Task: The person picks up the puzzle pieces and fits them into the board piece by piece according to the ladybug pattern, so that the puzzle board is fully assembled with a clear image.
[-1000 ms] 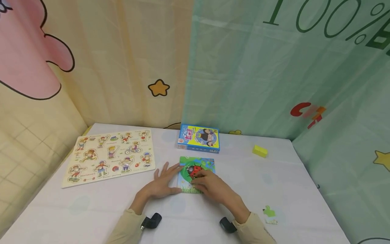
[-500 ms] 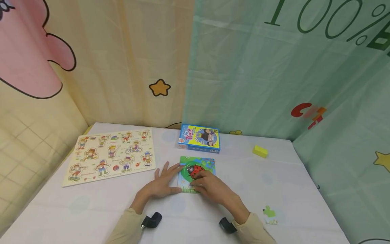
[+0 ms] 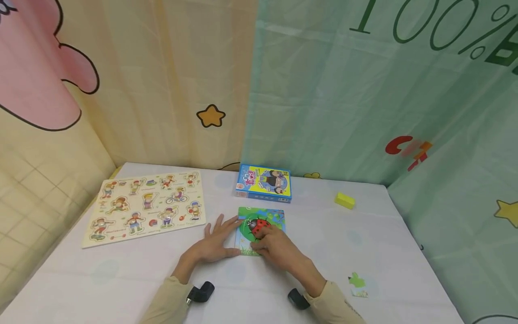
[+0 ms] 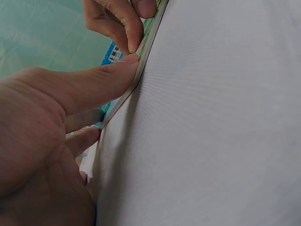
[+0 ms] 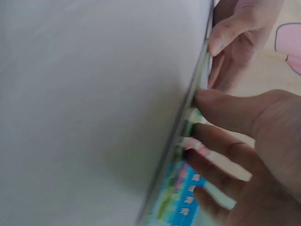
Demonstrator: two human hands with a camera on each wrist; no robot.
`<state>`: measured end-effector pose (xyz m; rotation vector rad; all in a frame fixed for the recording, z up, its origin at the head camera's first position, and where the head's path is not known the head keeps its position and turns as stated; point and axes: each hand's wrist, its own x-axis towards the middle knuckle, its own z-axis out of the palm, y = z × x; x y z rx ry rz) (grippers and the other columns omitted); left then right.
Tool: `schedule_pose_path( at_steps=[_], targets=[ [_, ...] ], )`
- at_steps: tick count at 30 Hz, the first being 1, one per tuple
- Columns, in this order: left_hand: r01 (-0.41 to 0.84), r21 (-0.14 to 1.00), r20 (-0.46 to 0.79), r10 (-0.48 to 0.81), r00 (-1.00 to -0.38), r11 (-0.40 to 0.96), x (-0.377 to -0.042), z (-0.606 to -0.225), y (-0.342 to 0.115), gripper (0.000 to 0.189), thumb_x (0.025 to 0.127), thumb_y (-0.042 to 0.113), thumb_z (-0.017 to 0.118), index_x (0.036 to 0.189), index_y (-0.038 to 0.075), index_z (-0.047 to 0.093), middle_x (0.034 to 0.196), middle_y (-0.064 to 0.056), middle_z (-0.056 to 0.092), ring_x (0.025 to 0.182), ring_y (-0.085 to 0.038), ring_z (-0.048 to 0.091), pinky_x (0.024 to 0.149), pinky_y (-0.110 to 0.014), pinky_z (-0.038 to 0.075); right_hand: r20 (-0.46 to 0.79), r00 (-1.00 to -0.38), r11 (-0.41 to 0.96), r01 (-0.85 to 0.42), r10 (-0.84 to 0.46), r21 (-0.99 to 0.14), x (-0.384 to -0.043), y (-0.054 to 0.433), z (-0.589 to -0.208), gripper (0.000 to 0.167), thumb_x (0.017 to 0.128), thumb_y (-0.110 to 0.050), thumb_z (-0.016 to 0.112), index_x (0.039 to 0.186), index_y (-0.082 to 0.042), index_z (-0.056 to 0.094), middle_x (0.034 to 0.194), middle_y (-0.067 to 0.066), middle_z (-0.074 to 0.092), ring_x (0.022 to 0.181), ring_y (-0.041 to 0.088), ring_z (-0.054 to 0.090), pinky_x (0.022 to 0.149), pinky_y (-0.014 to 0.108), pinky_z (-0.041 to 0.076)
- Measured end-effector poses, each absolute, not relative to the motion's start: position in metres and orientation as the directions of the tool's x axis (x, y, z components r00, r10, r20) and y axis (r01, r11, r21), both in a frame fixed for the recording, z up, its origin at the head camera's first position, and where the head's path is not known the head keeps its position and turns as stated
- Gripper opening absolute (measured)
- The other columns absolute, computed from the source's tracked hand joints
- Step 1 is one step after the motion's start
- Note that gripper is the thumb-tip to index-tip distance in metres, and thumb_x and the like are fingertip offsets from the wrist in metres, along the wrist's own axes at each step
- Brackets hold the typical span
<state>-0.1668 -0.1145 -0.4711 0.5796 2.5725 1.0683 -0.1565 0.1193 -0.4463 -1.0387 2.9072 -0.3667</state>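
Observation:
A square ladybug jigsaw puzzle (image 3: pixel 246 245) with a green and blue background lies flat at the middle of the table. My left hand (image 3: pixel 214 241) spreads its fingers along the puzzle's left edge, thumb at the lower left corner. Over its lower right part, my right hand (image 3: pixel 279 247) covers the picture and touches the surface. In the right wrist view the right hand's thumb (image 5: pixel 221 106) and fingertips rest on the board, spread apart. The left wrist view has the left thumb (image 4: pixel 103 82) at the board's edge, beside the other hand's fingertips. A loose puzzle piece (image 3: pixel 357 280), green and white, lies to the right.
A wooden board with sports figures (image 3: pixel 139 234) lies at the left. Behind the puzzle stands a blue and yellow box (image 3: pixel 263 183). A yellow block (image 3: pixel 345 200) sits at the back right. Printed curtains (image 3: pixel 315 103) hang behind the table (image 3: pixel 243 297).
My right hand has shifted slightly left over the puzzle and its fingers have changed their bend. The left hand stays in place at the puzzle's edge.

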Motion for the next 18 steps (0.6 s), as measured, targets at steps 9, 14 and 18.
schedule_pose_path(
  at_steps=[9,14,18],
  targets=[
    [0.256,0.715,-0.107,0.464,-0.879,0.65,-0.168,-0.469,-0.118,0.081,0.089,0.03,0.074,0.157,0.015,0.033,0.168,-0.01,0.02,0.154,-0.044,-0.01,0.116,-0.07,-0.012,-0.098,-0.748,0.731,-0.6,-0.657,-0.324,-0.154,0.132,-0.445,0.043,0.098,-0.026,0.064,0.141,-0.021,0.059,0.146,0.007,0.055,0.131,0.034,0.048,0.102,0.059,0.045],
    [0.256,0.722,-0.111,0.473,-0.874,0.643,-0.169,-0.47,-0.118,0.081,0.089,0.03,0.074,0.157,0.015,0.033,0.168,-0.01,0.02,0.154,-0.044,-0.01,0.116,-0.07,-0.013,-0.093,-0.714,0.68,-0.608,-0.694,-0.411,-0.154,0.145,-0.45,0.048,0.1,-0.024,0.062,0.147,-0.02,0.053,0.154,0.006,0.046,0.14,0.033,0.041,0.112,0.059,0.038],
    [0.253,0.723,-0.117,0.475,-0.872,0.643,-0.169,-0.471,-0.116,0.081,0.089,0.03,0.074,0.158,0.016,0.033,0.168,-0.01,0.019,0.154,-0.043,-0.011,0.117,-0.069,-0.013,-0.039,-0.712,0.636,-0.6,-0.701,-0.485,-0.154,0.156,-0.448,0.046,0.1,-0.023,0.061,0.145,-0.015,0.054,0.153,0.004,0.049,0.141,0.03,0.044,0.114,0.058,0.036]
  ],
)
